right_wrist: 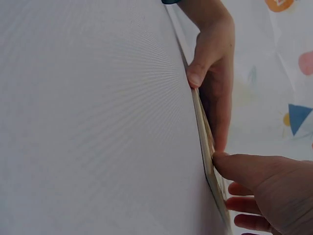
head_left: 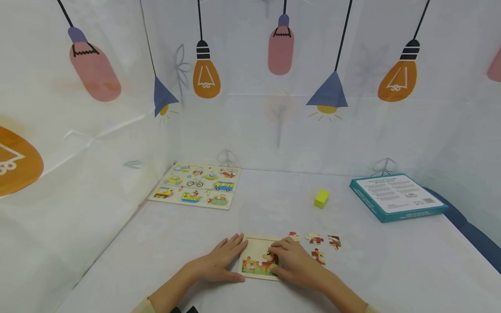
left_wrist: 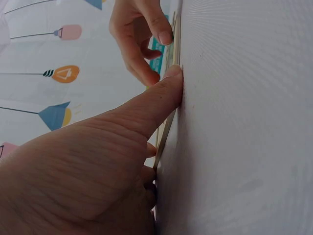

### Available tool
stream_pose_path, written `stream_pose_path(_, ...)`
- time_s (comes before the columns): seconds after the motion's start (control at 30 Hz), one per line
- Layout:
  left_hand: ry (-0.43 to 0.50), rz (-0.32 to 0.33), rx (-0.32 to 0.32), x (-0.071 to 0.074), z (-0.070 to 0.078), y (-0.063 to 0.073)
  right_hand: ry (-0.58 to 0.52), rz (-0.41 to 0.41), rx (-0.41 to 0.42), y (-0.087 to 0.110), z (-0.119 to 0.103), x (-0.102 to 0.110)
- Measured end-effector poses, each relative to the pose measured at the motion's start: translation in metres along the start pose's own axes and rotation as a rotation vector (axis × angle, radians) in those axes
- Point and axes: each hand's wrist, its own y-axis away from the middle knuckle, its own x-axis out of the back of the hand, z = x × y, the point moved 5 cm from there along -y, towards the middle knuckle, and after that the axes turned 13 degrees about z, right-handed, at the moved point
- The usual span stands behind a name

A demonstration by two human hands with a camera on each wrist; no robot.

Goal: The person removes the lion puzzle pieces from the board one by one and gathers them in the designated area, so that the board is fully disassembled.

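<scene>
Right hand (head_left: 296,263) is arching over the right edge of the wooden puzzle tray (head_left: 254,248), thumb and index finger sitting apart with a red-brown jigsaw piece (head_left: 273,258) between them. Whether they're actually pinching it or just resting on it, I can't tell. Left hand (head_left: 220,261) is lying along the opposite edge, fingers stretched out, so the tray is sitting right between my two hands on the table (head_left: 274,195).

What matters most, I reckon: that piece is lying left of my right palm, in the lower right part of the tray, so the right hand is way nearer. Tray's looking close to square, so no real long axis. An orange animal piece (head_left: 249,264) is sitting just left of it, and the loose jigsaw pieces (head_left: 315,239) are lying just beyond my right hand.

Head view is showing the pictures on the pieces; neither wrist view is giving me those. Left wrist view is catching that thumb-to-index gap from the side, and the right wrist view is showing my right thumb down by the tray's edge, plus how thin the tray is.
</scene>
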Motion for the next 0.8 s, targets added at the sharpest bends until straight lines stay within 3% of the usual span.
stream_pose_path(0.17,-0.012,0.003,-0.009,-0.0012,-0.0001,-0.0010,0.018,0.027,0.013,0.0003,-0.0008,-0.0006)
stream_pose_path(0.4,-0.012,0.004,0.003,-0.0017,-0.0020,-0.0009,0.011,0.125,0.070,0.0029,-0.0075,0.0045)
stream_pose_path(0.8,-0.014,0.002,0.010,-0.0016,-0.0017,-0.0001,-0.050,0.144,0.068,0.0055,-0.0057,0.0030)
